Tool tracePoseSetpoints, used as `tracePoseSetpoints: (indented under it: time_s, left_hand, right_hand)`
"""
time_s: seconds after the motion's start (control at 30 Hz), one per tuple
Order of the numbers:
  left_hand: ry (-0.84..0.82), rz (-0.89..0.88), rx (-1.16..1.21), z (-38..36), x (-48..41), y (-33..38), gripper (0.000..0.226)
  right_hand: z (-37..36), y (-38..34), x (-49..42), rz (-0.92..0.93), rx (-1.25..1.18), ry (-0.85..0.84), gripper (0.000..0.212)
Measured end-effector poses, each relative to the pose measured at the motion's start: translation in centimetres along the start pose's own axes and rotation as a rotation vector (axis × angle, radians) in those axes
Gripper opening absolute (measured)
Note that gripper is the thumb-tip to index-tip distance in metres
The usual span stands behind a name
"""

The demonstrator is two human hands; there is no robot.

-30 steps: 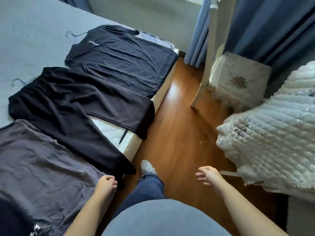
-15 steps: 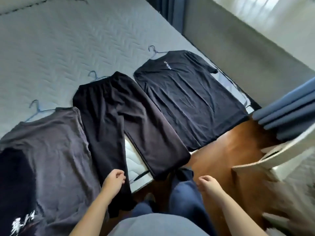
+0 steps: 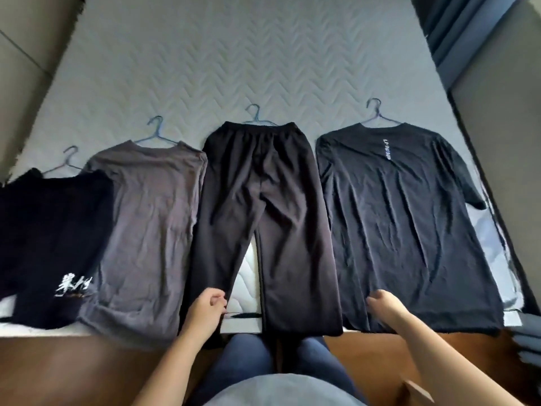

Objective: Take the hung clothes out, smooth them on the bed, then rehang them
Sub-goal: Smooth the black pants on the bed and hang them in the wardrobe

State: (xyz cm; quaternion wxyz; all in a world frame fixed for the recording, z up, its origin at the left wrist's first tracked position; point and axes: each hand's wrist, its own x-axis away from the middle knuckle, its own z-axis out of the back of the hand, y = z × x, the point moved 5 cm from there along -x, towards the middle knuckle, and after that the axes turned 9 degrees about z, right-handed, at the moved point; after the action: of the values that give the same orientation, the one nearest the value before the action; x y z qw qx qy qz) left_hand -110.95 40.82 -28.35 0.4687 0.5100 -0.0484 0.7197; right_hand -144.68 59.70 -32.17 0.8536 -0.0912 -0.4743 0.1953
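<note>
Hovering: left hand (image 3: 206,310) curled beside trousers (image 3: 263,206), grip unclear | right hand (image 3: 385,310) relaxed over T-shirt (image 3: 404,215)

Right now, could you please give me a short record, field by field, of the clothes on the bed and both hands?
bed: four garments laid flat in a row
left to right: black printed garment, grey T-shirt, black trousers, dark T-shirt
hangers: a hook shows above each garment
left hand: curled at the trousers' leg hem, grip unclear
right hand: curled over the dark T-shirt's hem, grip unclear
</note>
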Motion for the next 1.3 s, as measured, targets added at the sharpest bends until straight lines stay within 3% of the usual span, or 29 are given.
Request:
tracePoseSetpoints:
  time_s: [0.1,0.3,0.57,0.77,0.97,1.2,1.3]
  left_hand:
    - [0.021,0.077,0.084,1.8,-1.9,-0.9,0.019]
    - [-0.009,0.129,0.033,5.3,-8.5,0.9,0.028]
    - [0.141,-0.058,-0.214,9.1,-23.9,12.4,0.010]
    - [0.231,-0.277,-0.185,6.9,-33.3,22.5,0.022]
    - [0.332,-0.517,-0.423,5.8,-41.1,31.0,0.037]
    - [0.226,-0.410,-0.436,4.9,-49.4,34.9,0.060]
    - [0.289,-0.314,-0.533,4.1,-51.5,34.8,0.070]
  right_hand:
    - [-1.4,-6.2,-1.7,0.122,-0.019,-0.042,0.027]
    - [-4.9,-14.3,-5.1,0.096,-0.194,-0.031,0.024]
    - [-3.5,-24.1,-16.1,0.195,-0.124,0.030,0.007]
    - [1.1,-30.5,-27.0,0.273,-0.144,0.196,0.028]
    - [5.0,-35.5,-36.2,0.360,-0.103,0.362,0.044]
    - [4.7,-36.2,-42.0,0.349,-0.051,0.397,0.064]
    - [4.4,-36.3,-43.5,0.284,-0.021,0.432,0.064]
